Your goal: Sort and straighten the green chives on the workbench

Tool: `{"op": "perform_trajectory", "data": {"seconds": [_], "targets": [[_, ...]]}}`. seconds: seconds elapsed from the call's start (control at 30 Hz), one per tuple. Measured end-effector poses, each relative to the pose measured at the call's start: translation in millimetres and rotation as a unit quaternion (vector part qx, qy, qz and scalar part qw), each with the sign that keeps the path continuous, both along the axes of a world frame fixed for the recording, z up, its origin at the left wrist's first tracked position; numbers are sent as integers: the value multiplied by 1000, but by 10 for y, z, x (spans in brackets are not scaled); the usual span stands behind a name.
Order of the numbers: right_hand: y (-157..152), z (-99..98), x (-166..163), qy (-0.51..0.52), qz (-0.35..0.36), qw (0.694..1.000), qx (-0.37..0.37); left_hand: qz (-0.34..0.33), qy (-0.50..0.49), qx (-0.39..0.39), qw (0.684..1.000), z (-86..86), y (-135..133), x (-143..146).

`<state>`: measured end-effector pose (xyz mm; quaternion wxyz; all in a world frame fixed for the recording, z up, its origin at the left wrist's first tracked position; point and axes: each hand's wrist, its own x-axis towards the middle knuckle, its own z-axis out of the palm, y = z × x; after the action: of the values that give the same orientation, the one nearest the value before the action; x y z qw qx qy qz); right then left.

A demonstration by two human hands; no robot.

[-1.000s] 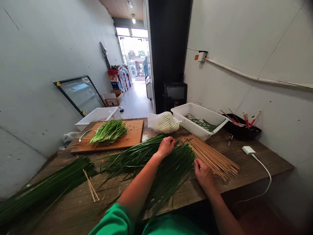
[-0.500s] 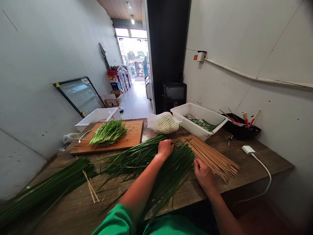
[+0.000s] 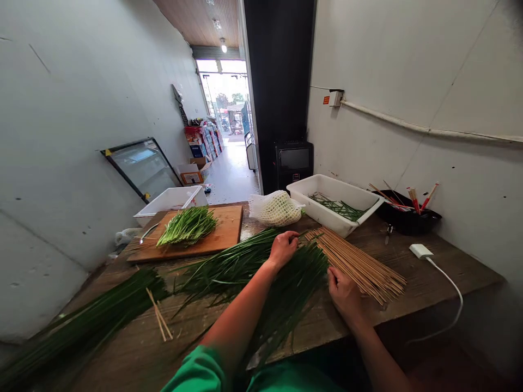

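My left hand (image 3: 285, 248) is over the upper end of a loose pile of garlic chives (image 3: 304, 272), its fingers drawn together near the tips of the bundle. What lies between them is too small to make out. At the pile's right edge my right hand (image 3: 344, 291) has thumb and forefinger pinched close to the chives; anything in that pinch is hidden. Another heap of chives (image 3: 229, 267) spreads left of my left wrist. Beside my right hand lies a wide row of thin wooden skewers (image 3: 359, 264).
A cutting board (image 3: 229, 223) holds cut green stalks (image 3: 188, 226). Behind the chives are a netted vegetable (image 3: 278, 208) and a white tub (image 3: 339, 215). More chives (image 3: 102, 310), loose skewers (image 3: 159, 316), a black tray (image 3: 425, 223) and a white charger (image 3: 420, 251) also lie on the table.
My left hand has shifted slightly right, and its fingers reach out further from a more curled shape. My right hand stays by the chives' edge. The whole view has shifted slightly.
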<state>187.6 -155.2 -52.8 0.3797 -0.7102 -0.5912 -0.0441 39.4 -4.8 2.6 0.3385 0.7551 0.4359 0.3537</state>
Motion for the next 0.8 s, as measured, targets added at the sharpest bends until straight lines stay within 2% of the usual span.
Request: {"op": "perform_trajectory", "data": {"seconds": [0.33, 0.43, 0.8], "targets": [[6, -10, 2, -1, -3, 1000, 4, 13, -8, -42, 999, -40, -6, 42], [7, -12, 1, -3, -8, 1000, 10, -5, -15, -52, 998, -48, -17, 46], [6, -19, 0, -2, -19, 1000, -5, -25, 4, -48, 999, 46, -127, 36]]}}
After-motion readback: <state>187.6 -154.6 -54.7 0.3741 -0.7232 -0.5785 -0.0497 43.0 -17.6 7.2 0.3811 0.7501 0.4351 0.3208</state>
